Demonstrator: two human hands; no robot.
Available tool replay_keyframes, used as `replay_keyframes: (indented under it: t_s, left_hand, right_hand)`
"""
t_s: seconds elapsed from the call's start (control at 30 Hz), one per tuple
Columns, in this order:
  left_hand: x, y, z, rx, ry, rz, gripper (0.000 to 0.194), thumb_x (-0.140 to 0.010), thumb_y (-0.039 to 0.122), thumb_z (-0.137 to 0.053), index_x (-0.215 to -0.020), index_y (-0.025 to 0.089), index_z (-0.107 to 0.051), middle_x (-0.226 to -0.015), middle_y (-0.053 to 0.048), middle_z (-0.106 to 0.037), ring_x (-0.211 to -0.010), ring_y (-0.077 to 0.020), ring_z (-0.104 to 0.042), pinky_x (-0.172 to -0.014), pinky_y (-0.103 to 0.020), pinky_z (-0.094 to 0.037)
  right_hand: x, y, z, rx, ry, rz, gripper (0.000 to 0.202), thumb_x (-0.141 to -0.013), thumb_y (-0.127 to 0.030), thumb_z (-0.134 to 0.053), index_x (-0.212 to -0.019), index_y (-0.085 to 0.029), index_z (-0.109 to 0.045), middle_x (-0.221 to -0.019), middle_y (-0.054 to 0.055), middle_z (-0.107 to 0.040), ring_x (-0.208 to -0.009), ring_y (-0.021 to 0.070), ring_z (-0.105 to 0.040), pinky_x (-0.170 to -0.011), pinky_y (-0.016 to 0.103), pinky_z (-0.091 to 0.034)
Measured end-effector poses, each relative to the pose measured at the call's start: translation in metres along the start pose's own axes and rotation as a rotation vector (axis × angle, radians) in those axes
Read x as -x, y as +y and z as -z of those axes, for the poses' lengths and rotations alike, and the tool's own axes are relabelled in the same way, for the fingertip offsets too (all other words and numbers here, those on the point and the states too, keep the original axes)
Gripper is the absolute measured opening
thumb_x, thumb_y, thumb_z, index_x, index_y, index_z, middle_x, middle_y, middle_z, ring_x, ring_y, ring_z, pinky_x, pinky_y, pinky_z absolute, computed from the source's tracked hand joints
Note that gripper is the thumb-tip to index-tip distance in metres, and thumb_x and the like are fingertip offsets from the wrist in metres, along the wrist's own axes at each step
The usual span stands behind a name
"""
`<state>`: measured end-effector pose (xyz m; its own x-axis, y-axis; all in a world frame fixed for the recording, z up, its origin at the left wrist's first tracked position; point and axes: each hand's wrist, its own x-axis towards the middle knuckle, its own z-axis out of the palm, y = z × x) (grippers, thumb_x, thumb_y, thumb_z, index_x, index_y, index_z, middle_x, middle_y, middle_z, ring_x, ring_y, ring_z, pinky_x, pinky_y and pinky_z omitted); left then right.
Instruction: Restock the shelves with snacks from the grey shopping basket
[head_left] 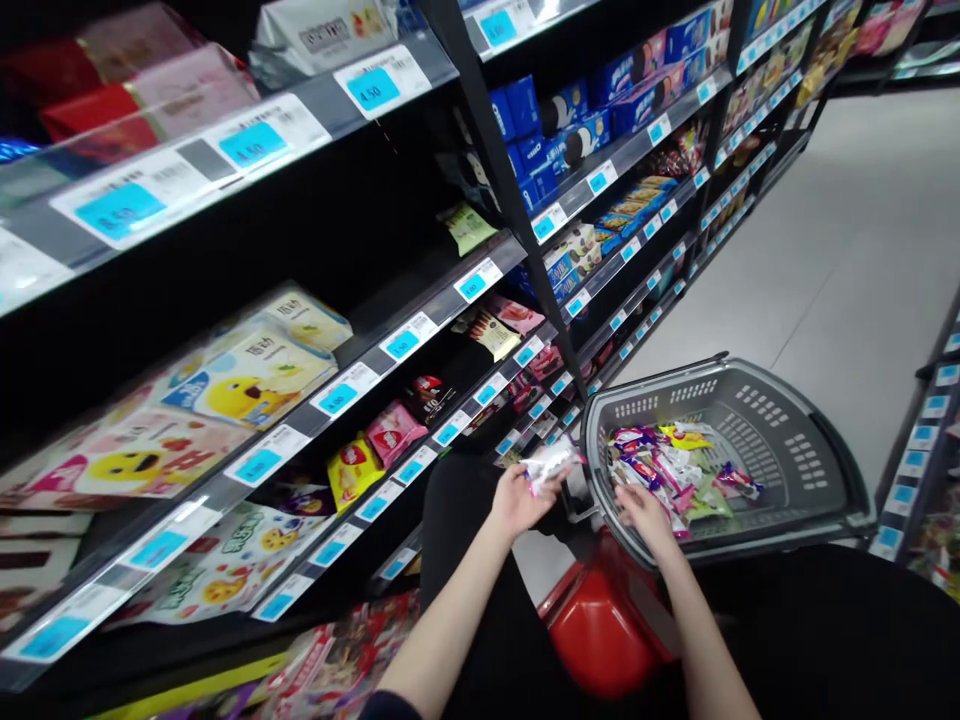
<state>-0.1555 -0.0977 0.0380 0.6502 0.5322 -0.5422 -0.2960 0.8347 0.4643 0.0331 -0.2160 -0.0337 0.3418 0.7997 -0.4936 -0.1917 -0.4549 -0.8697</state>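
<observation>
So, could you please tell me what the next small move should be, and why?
I would probably have the right hand take one packet from the colourful plastic-wrapped snacks in the grey plastic basket: it is over the basket, close to them, while the left hand holds at least one shiny white wrapped snack.

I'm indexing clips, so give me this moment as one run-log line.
left hand: holding white packet | right hand: over gray basket, grasp unclear | basket: assorted wrapped packets inside | snack shelves alongside
</observation>
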Motion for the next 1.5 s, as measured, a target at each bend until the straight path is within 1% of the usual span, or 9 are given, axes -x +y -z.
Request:
replay_keyframes:
  t_s: [0.13,0.3,0.47,0.63,0.83,1.0,1.23,1.43,1.5]
  left_hand:
    - [0.018,-0.03,-0.004,-0.04,-0.154,0.165,0.057,-0.064,0.027,-0.064,-0.118,0.021,-0.046,-0.104,-0.012,-0.059,-0.06,-0.0088,-0.049,-0.054,-0.021,-0.04]
    - [0.013,-0.044,-0.008,-0.237,-0.172,0.143,0.062,-0.065,0.014,-0.068,-0.12,0.021,-0.041,-0.087,-0.006,-0.062,-0.062,-0.0096,-0.057,-0.061,-0.024,-0.048]
    - [0.008,-0.054,-0.013,-0.453,-0.089,-0.029,0.063,-0.062,0.015,-0.073,-0.118,0.02,-0.044,-0.107,-0.012,-0.059,-0.09,-0.0241,-0.062,-0.071,-0.036,-0.052]
    - [0.004,-0.061,-0.014,-0.683,0.089,-0.452,0.085,-0.047,0.012,-0.08,-0.121,0.023,-0.04,-0.115,-0.009,-0.053,-0.092,-0.0233,-0.059,-0.069,-0.033,-0.054]
    - [0.007,-0.061,-0.012,-0.801,0.053,-0.442,0.05,-0.061,0.029,-0.075,-0.105,0.017,-0.054,-0.095,-0.005,-0.056,-0.076,-0.0183,-0.059,-0.059,-0.03,-0.055]
    - [0.008,-0.056,-0.012,-0.74,0.049,-0.413,0.041,-0.061,0.032,-0.074,-0.094,0.014,-0.059,-0.092,-0.005,-0.059,-0.078,-0.0209,-0.06,-0.062,-0.035,-0.056]
    - [0.006,-0.054,-0.01,-0.724,0.132,-0.434,0.033,-0.06,0.036,-0.073,-0.082,0.013,-0.065,-0.12,-0.012,-0.052,-0.08,-0.0246,-0.062,-0.055,-0.038,-0.056]
    - [0.003,-0.05,-0.004,-1.038,0.185,-0.553,0.024,-0.068,0.037,-0.066,-0.068,0.013,-0.069,-0.078,-0.008,-0.066,-0.075,-0.0211,-0.061,-0.067,-0.033,-0.052]
    - [0.003,-0.05,-0.002,-1.085,0.155,-0.532,0.026,-0.07,0.039,-0.065,-0.076,0.014,-0.071,-0.08,-0.008,-0.066,-0.072,-0.0196,-0.061,-0.064,-0.031,-0.052]
  right_hand:
    - [0.016,-0.013,-0.013,-0.474,-0.247,0.072,0.057,-0.064,-0.041,-0.07,-0.114,-0.022,-0.051,-0.097,0.005,-0.06,-0.082,0.0195,-0.063,-0.072,0.034,-0.052]
    - [0.022,-0.015,-0.014,-0.502,-0.185,0.127,0.054,-0.058,-0.036,-0.075,-0.105,-0.02,-0.053,-0.088,0.004,-0.062,-0.076,0.0194,-0.063,-0.067,0.034,-0.053]
    - [0.021,-0.011,-0.01,-0.474,-0.086,0.166,0.051,-0.056,-0.039,-0.075,-0.099,-0.02,-0.054,-0.079,0.001,-0.06,-0.073,0.0202,-0.063,-0.064,0.036,-0.055]
    - [0.028,-0.015,-0.011,-0.462,-0.086,0.167,0.047,-0.056,-0.04,-0.074,-0.093,-0.02,-0.052,-0.078,0.001,-0.061,-0.066,0.0201,-0.064,-0.068,0.039,-0.055]
    - [0.037,-0.021,-0.007,-0.452,-0.113,0.154,0.048,-0.063,-0.036,-0.069,-0.106,-0.024,-0.051,-0.082,0.001,-0.061,-0.067,0.0197,-0.065,-0.067,0.037,-0.055]
    - [0.035,-0.019,-0.003,-0.351,-0.086,0.196,0.037,-0.059,-0.042,-0.073,-0.087,-0.018,-0.063,-0.075,0.001,-0.062,-0.075,0.0223,-0.064,-0.068,0.037,-0.055]
    - [0.035,-0.019,-0.002,0.05,0.031,0.385,0.039,-0.071,-0.043,-0.059,-0.096,-0.013,-0.068,-0.098,0.012,-0.068,-0.087,0.0263,-0.064,-0.08,0.038,-0.05]
    - [0.042,-0.026,0.001,0.454,0.12,0.478,0.034,-0.079,-0.037,-0.045,-0.09,-0.016,-0.07,-0.088,0.008,-0.069,-0.078,0.0221,-0.064,-0.074,0.032,-0.048]
    - [0.043,-0.028,0.001,0.554,0.143,0.494,0.034,-0.081,-0.036,-0.042,-0.088,-0.017,-0.07,-0.084,0.007,-0.069,-0.076,0.0215,-0.063,-0.072,0.03,-0.046]
